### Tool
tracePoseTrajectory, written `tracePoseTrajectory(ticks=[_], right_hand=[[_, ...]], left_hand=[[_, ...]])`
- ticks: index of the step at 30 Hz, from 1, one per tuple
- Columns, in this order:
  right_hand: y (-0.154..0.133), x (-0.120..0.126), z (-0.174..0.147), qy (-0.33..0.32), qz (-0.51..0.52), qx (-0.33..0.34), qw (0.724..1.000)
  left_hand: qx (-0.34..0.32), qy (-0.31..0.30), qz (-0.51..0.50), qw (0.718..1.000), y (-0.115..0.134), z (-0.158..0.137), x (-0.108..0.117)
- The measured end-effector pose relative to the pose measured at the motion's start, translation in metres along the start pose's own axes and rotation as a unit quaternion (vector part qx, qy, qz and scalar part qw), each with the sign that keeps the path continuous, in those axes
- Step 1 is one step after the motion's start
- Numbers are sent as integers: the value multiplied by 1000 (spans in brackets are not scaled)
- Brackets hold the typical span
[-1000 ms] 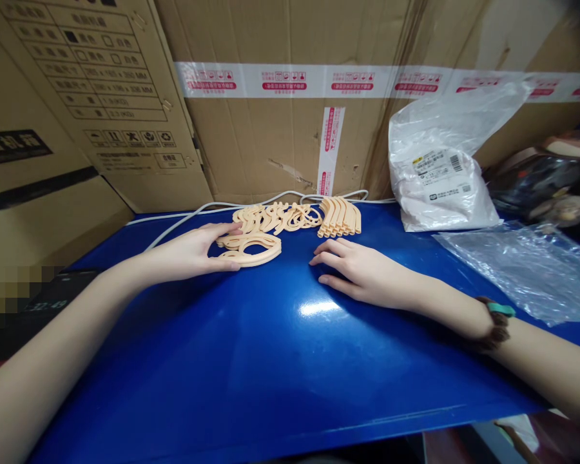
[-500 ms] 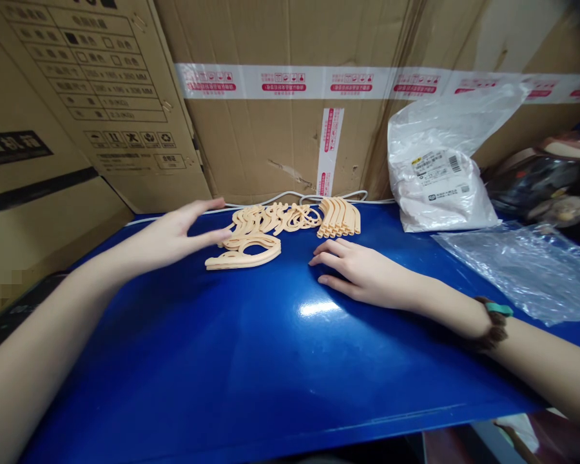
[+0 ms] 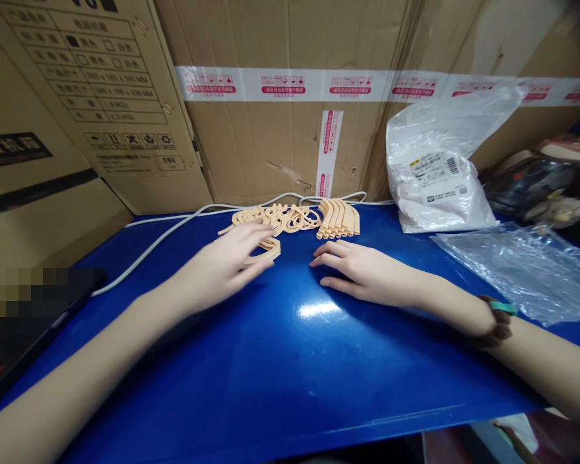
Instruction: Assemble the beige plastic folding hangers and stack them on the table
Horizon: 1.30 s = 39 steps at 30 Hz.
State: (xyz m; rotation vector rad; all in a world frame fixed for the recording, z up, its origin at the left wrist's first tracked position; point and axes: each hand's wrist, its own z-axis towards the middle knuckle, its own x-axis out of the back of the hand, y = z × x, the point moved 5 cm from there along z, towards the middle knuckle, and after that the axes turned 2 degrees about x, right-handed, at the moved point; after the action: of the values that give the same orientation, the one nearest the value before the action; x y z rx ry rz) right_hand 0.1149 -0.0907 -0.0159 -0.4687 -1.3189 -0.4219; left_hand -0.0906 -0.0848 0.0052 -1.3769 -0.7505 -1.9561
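My left hand (image 3: 227, 261) is over the front stack of beige curved plastic pieces (image 3: 272, 250), hiding most of it. Its thumb and fingers are apart, and no grip shows. Behind it lies a row of beige hook-like pieces (image 3: 302, 219) with rings and wavy stems, parts of clothes hangers by their look. Beside these, a neat pile of beige curved hanger arms (image 3: 337, 219) sits near the cardboard. My right hand (image 3: 355, 270) rests on the blue table (image 3: 290, 361) just in front of that pile, fingers loosely bent and apart, holding nothing.
Large cardboard boxes (image 3: 270, 142) wall off the back and left. A white cable (image 3: 149, 258) runs along the rear edge. At the right stand a white labelled plastic bag (image 3: 439, 187) and a flat clear bag (image 3: 526, 270). A dark object (image 3: 43, 335) lies at the left edge.
My left hand has moved right and a little toward me, from the left end of the front stack to over it. My right hand has hardly moved.
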Motion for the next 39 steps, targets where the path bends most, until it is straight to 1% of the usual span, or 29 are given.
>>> tracePoseTrajectory(ticks=[3, 6, 9, 11, 13, 15, 18, 21, 24, 26, 28, 30, 34, 39], right_hand=[[6, 8, 0, -1, -2, -16, 1000], [24, 22, -1, 41, -27, -72, 996], [53, 39, -7, 117, -35, -161, 979], [73, 49, -15, 174, -41, -228, 957], [86, 54, -21, 206, -36, -256, 944], [90, 54, -23, 216, -33, -260, 940], [84, 48, -19, 206, -36, -243, 947], [69, 37, -7, 178, -38, -200, 963], [56, 28, 12, 145, -87, -152, 974], [52, 25, 26, 110, -128, -138, 976], [56, 24, 41, 72, -165, -149, 972], [65, 25, 56, 44, -180, -174, 967], [85, 24, 81, 16, -166, -206, 964], [100, 13, 97, -12, -129, -230, 965]], left_hand=[[-46, -33, -7, 998, 30, -3, -14], [-95, -52, -30, 994, 49, -6, -23], [-122, -69, -61, 988, 53, -8, -30], [-122, -72, -74, 987, 51, -7, -31], [-121, -68, -77, 987, 49, -7, -31], [-124, -64, -71, 988, 48, -6, -31], [-130, -61, -55, 988, 48, -7, -31], [-135, -57, -47, 988, 48, -7, -31], [-136, -56, -45, 988, 49, -7, -31], [-134, -57, -45, 988, 48, -7, -31], [-135, -58, -47, 988, 48, -7, -31], [-135, -59, -49, 988, 48, -7, -30], [-136, -61, -50, 988, 49, -7, -30], [-135, -62, -52, 988, 48, -7, -31]])
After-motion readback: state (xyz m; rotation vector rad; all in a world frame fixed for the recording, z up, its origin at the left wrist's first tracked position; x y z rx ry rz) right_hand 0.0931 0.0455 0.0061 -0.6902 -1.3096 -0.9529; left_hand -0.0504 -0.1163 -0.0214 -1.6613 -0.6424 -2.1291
